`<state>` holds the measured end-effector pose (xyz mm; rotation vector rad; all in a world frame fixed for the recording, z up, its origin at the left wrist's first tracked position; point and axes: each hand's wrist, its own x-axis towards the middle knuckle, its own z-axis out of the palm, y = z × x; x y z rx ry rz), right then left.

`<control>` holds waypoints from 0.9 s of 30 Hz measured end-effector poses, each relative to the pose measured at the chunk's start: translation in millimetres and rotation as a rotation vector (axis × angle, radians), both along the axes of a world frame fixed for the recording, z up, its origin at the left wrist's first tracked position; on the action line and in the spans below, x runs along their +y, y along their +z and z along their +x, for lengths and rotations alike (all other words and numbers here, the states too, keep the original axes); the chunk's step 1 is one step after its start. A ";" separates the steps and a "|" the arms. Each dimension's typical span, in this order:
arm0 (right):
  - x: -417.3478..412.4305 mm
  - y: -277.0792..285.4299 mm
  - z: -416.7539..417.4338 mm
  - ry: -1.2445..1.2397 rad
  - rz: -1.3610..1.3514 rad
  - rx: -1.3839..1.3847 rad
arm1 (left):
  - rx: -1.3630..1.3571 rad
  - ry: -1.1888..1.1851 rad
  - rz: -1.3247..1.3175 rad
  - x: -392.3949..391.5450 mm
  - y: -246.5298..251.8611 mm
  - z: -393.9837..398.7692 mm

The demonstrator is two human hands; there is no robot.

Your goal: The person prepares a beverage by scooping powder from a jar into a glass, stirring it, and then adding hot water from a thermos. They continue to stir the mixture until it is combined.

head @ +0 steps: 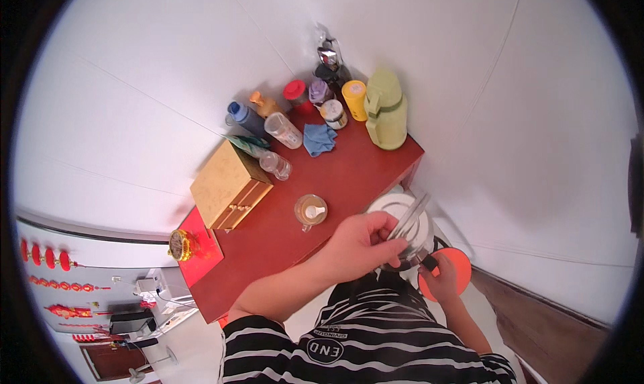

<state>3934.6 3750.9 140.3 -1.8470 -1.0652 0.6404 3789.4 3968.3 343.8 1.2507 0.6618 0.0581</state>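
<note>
My left hand [370, 240] pinches a clear lid [413, 214], tilted nearly edge-on, just past the table's front edge. My right hand [445, 278] grips the black handle [429, 262] of a see-through pot [421, 240]. The left hand and the lid cover much of the pot, so its contents cannot be made out. Behind the pot shows a white round object [390, 201], partly hidden. On the dark red table [347, 167] stands a clear glass mug [304, 226] holding brownish liquid and a white spoon [315, 212].
A yellow-green thermos jug [387, 117] stands near the table's right corner. Bottles, a yellow canister [355, 99] and a blue cloth [319, 139] line the back. Left sits a gold box [229, 182]. An orange round seat [460, 263] is beneath my right hand.
</note>
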 end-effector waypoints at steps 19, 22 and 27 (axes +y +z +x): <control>212.4 27.2 -20.1 -0.063 0.390 0.411 | -0.033 0.026 0.475 148.0 75.6 -2.9; 230.5 9.5 -24.5 -0.091 0.405 0.452 | -0.002 0.024 0.501 165.4 60.0 0.0; 248.6 -0.2 -29.1 -0.144 0.448 0.460 | -0.005 0.065 0.470 177.7 43.3 8.6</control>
